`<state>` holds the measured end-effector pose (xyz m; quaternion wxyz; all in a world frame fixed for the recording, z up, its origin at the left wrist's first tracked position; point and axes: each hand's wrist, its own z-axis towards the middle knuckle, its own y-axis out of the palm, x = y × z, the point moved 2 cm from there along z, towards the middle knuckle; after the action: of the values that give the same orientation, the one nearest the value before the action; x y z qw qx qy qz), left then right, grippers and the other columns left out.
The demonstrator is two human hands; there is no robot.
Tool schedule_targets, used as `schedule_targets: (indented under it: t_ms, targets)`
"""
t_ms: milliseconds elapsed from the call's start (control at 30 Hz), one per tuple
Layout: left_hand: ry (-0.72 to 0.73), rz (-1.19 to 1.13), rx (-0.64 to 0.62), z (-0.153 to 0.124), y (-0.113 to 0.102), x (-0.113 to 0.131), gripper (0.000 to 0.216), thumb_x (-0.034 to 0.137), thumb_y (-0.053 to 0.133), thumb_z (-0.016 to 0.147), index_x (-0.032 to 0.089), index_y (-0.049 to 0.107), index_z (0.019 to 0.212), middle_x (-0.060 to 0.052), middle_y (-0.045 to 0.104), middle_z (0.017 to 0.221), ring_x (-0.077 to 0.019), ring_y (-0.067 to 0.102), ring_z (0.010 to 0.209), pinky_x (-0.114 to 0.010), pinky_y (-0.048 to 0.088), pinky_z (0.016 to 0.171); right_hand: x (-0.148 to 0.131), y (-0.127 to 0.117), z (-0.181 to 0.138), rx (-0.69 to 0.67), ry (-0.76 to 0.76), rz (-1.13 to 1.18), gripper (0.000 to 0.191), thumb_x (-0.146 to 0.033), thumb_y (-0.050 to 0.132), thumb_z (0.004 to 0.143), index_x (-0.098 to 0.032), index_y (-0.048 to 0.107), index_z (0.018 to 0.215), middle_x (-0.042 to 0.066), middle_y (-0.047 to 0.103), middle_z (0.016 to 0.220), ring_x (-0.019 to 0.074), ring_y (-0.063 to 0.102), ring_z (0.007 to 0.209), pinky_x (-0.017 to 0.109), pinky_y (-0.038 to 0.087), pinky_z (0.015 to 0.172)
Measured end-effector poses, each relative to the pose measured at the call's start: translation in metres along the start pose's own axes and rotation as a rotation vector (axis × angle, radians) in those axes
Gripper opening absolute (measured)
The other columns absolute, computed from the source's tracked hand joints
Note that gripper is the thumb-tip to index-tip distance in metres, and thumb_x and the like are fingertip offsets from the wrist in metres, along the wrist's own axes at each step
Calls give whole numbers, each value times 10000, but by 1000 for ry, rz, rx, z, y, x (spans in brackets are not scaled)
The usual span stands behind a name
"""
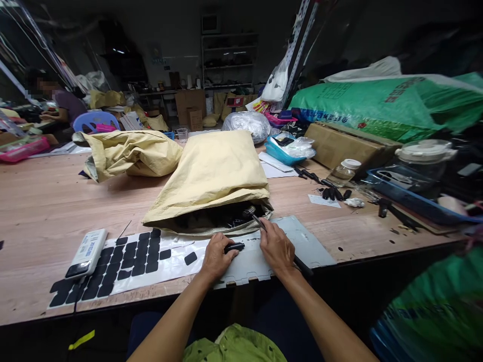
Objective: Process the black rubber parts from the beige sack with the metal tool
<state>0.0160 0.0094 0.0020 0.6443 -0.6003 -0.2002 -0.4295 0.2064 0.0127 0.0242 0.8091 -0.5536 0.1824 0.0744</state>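
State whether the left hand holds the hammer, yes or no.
No, the right hand grips the hammer; the left hand holds a black piece.

White handheld device (86,254) lies at left on the bench, cord running over the front edge. Right side: clear jar with white lid (344,172) stands near a brown carton (339,146); large printed green sack (370,103) behind the carton. Blue basin (284,158) contains clear plastic. Bundle of clear plastic (247,125) left of basin; clear cup (182,134) farther left. Background, left: blue chair (96,119), seated co-worker in purple top (71,106). Far wall: shelving unit (228,67), dimly lit.
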Motion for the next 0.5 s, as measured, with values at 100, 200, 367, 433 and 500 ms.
schedule_targets:
  t_ms: [100, 200, 367, 433, 500]
  targets:
    - [0, 8, 3, 0, 0, 0, 120, 167, 719, 788, 196, 702, 903, -20, 587, 855, -195, 537, 886, -315, 427, 809, -5, -16, -23, 34, -109, 187, 390, -253, 428, 953, -246, 563, 1319, 41, 658, 1259, 185, 633, 1087, 278, 491, 850]
    - [-10, 9, 4, 0, 1, 0, 99, 164, 721, 785, 192, 694, 876, -19, 586, 852, -196, 537, 893, -313, 426, 805, -4, -21, -50, -48, -146, 301, 430, -275, 422, 956, -264, 526, 1373, 22, 640, 1308, 169, 619, 1158, 276, 508, 923]
    - [-34, 15, 0, 1, 1, 0, 108, 157, 724, 772, 186, 681, 866, -21, 587, 869, -197, 537, 898, -314, 427, 797, -1, -17, -75, -194, -80, 352, 439, -278, 407, 956, -302, 538, 1375, 1, 655, 1285, 156, 642, 1128, 272, 528, 925]
    - [-34, 17, 1, 1, 2, 0, 106, 154, 722, 771, 189, 679, 861, -19, 587, 867, -196, 537, 896, -314, 427, 794, -3, -17, -77, -190, -71, 367, 446, -288, 402, 961, -309, 522, 1390, 6, 654, 1285, 159, 644, 1120, 281, 523, 938]
    - [-31, 17, 7, 1, 2, 0, 102, 149, 721, 768, 191, 677, 850, -18, 588, 864, -195, 537, 897, -314, 426, 795, -5, -19, -77, -190, -68, 372, 453, -294, 396, 966, -320, 504, 1404, 9, 652, 1284, 161, 648, 1106, 284, 525, 932]
